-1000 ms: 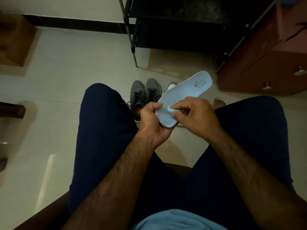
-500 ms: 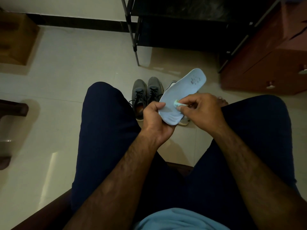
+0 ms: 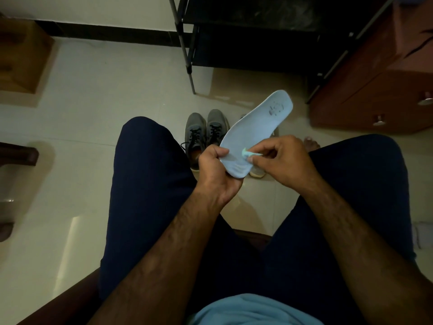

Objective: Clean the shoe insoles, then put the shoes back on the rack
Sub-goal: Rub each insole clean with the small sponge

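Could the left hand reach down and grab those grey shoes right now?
Probably not at once. The way looks free: the grey shoes stand on the floor below the left hand, with nothing between. But that hand is holding the insole, so it would need to let go first.

A reddish wooden cabinet (image 3: 375, 90) stands right, a brown box (image 3: 21, 57) left, on pale floor tiles (image 3: 105, 90).

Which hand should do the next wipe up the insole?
Right. The right hand pinches the small green wipe against the insole, ready to stroke toward the far end. The left hand is busy gripping the near end to steady it.
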Demonstrator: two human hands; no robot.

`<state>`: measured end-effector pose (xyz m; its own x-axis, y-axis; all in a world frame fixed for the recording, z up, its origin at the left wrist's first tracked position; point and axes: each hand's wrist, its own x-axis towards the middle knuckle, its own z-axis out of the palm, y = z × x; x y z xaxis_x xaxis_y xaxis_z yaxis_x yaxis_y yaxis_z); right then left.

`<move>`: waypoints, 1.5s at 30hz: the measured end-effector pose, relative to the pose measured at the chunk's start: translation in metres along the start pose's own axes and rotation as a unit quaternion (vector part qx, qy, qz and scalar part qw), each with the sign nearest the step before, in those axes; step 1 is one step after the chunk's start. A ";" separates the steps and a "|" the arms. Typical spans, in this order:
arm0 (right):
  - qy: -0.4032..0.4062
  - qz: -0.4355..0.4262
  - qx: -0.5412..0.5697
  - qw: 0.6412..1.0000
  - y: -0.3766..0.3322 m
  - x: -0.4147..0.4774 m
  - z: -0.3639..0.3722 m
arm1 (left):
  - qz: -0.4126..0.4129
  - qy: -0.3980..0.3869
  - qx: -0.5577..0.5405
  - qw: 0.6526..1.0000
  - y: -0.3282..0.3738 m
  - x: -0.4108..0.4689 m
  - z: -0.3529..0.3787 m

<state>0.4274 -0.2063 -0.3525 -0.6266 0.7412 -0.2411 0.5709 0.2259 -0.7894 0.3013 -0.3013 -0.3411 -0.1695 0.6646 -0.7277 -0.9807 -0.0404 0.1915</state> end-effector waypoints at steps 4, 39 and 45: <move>0.009 0.003 -0.002 1.000 -0.001 0.000 0.003 | 0.006 0.005 -0.003 1.000 0.000 -0.003 0.001; -0.025 0.021 0.063 0.997 -0.009 -0.002 0.009 | 0.017 -0.007 -0.034 0.999 0.000 0.000 -0.001; 0.018 0.032 0.073 0.997 -0.007 0.000 0.006 | 0.012 -0.011 -0.032 0.999 0.000 0.002 -0.001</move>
<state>0.4202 -0.2117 -0.3498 -0.5706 0.7736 -0.2754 0.5247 0.0854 -0.8470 0.3006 -0.3009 -0.3426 -0.1925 0.6785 -0.7090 -0.9805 -0.1050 0.1658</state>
